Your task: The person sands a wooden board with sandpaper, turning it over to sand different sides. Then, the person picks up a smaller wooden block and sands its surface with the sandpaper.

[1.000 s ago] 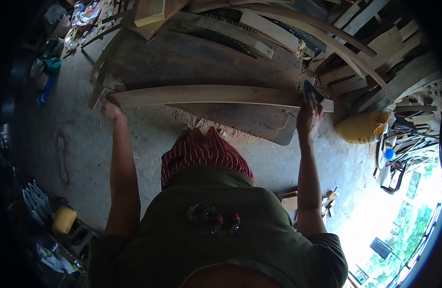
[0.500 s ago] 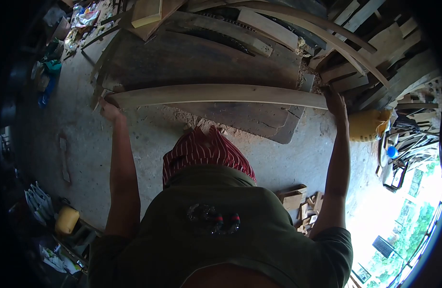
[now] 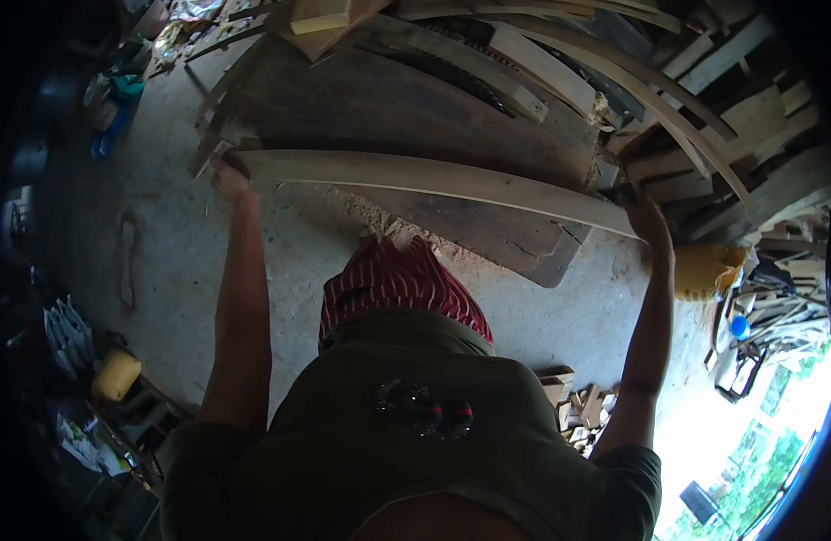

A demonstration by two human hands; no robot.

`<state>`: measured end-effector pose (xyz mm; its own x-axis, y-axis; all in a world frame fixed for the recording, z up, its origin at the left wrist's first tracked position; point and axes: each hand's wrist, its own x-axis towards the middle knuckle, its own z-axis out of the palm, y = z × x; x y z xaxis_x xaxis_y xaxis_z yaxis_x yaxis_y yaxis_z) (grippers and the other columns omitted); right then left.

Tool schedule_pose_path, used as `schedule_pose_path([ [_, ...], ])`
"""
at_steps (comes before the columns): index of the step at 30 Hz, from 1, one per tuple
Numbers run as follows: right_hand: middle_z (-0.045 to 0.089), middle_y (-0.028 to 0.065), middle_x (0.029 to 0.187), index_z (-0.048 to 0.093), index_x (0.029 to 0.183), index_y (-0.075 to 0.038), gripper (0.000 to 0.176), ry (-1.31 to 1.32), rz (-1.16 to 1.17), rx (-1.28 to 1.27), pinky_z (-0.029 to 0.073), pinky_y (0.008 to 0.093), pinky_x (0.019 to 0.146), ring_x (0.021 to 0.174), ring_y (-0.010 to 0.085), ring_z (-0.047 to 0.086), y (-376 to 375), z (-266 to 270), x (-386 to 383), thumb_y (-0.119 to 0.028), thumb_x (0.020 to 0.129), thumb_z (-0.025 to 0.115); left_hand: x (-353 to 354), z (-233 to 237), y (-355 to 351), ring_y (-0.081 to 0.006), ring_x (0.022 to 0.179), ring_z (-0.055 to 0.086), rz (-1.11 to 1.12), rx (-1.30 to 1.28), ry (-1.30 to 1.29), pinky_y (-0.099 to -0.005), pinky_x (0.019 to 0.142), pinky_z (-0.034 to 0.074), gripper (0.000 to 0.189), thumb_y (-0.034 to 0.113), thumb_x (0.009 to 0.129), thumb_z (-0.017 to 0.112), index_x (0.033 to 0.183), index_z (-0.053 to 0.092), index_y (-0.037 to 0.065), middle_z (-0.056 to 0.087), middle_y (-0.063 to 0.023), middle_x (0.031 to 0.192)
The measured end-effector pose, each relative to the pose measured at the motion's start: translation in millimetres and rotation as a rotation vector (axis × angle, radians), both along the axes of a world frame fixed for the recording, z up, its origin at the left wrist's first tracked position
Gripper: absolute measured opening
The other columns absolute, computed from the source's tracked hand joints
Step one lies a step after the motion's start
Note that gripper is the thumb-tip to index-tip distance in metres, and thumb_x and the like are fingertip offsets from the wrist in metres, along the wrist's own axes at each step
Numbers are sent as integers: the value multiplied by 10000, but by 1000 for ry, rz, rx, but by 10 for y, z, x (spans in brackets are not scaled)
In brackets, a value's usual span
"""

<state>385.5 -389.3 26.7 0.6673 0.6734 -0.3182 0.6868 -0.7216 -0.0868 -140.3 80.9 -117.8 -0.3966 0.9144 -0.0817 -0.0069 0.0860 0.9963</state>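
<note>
A long, slightly curved pale wooden plank (image 3: 433, 178) stretches across the middle of the view, above a dark broad slab (image 3: 406, 117). My left hand (image 3: 229, 180) grips the plank's left end. My right hand (image 3: 648, 219) grips its right end, which sits lower than the left. Both arms are stretched out in front of me. My green shirt and red striped cloth fill the lower middle of the view.
Curved planks and offcuts (image 3: 668, 99) are piled at the back and right. A yellow sack (image 3: 704, 268) lies beyond my right hand. Small wood blocks (image 3: 578, 406) sit on the concrete floor. A yellow container (image 3: 116, 374) and clutter stand at the left.
My right hand moved from a dark tool on the plank to the plank's right end and took hold. The plank now tilts, its right end lower.
</note>
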Motion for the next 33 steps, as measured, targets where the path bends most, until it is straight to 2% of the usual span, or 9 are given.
schedule_pose_path([
  [4, 653, 243, 1094, 626, 1163, -77, 363, -58, 72, 54, 464, 512, 899, 1014, 452, 610, 206, -69, -281, -356, 959, 517, -7, -57, 13, -311, 887, 653, 69, -108, 22, -432, 819, 509, 639, 498, 967, 498, 1007, 681, -112, 684, -205, 994],
  [6, 654, 194, 1013, 644, 1130, -75, 268, -252, 422, 90, 468, 498, 854, 929, 403, 624, 538, 64, -985, -192, 1007, 436, 46, 34, -99, -301, 868, 649, 89, -65, -11, -421, 809, 504, 630, 489, 968, 498, 986, 681, -113, 683, -202, 975],
  [7, 646, 178, 981, 652, 1081, -39, 263, -126, 432, 338, 471, 488, 842, 930, 408, 612, 662, -82, -1119, -221, 996, 483, 86, 75, -110, -291, 849, 644, 71, -29, -59, -410, 798, 499, 622, 480, 970, 499, 964, 682, -115, 682, -199, 957],
  [12, 667, 221, 1097, 665, 1131, -6, 335, 295, 66, 206, 479, 430, 879, 1039, 383, 631, 944, 382, -1178, -277, 966, 559, -26, -211, -5, -266, 799, 631, 43, -9, -24, -377, 770, 485, 596, 473, 973, 491, 932, 697, -85, 685, -172, 913],
  [15, 659, 237, 1137, 650, 1188, -15, 364, 216, 78, -88, 478, 411, 894, 1077, 355, 637, 1081, 523, -1112, -290, 973, 549, 101, 5, -138, -229, 743, 617, 62, -11, 31, -358, 731, 474, 541, 428, 993, 464, 862, 714, -32, 682, -114, 835],
  [18, 646, 297, 928, 641, 991, 61, 545, 345, 190, 196, 463, 486, 812, 909, 403, 649, 1417, 224, -1470, -477, 958, 557, 145, 90, -169, -195, 696, 599, 55, -4, 41, -341, 690, 460, 512, 384, 1008, 442, 811, 716, -1, 673, -71, 782],
  [22, 653, 284, 898, 622, 880, 63, 544, 242, 415, 295, 479, 446, 792, 880, 412, 650, 2187, -76, -2197, -461, 981, 517, 153, 207, -232, -174, 644, 579, 0, -3, -21, -334, 643, 446, 549, 399, 1012, 425, 771, 726, 9, 638, -56, 693],
  [28, 622, 178, 745, 634, 946, 77, 565, 645, 280, 195, 460, 403, 757, 742, 282, 601, 2162, 120, -1808, -482, 968, 549, 190, 147, -215, -140, 548, 524, 56, 40, 6, -314, 555, 411, 611, 445, 1024, 390, 745, 738, 28, 559, -32, 574],
  [33, 658, 201, 869, 618, 1083, 96, 668, 536, 288, 130, 459, 413, 777, 827, 270, 619, 2583, 3, -2167, -552, 926, 572, 156, 204, -260, -140, 529, 519, -20, -84, -92, -324, 550, 415, 673, 505, 1028, 360, 734, 732, 27, 532, -12, 526],
])
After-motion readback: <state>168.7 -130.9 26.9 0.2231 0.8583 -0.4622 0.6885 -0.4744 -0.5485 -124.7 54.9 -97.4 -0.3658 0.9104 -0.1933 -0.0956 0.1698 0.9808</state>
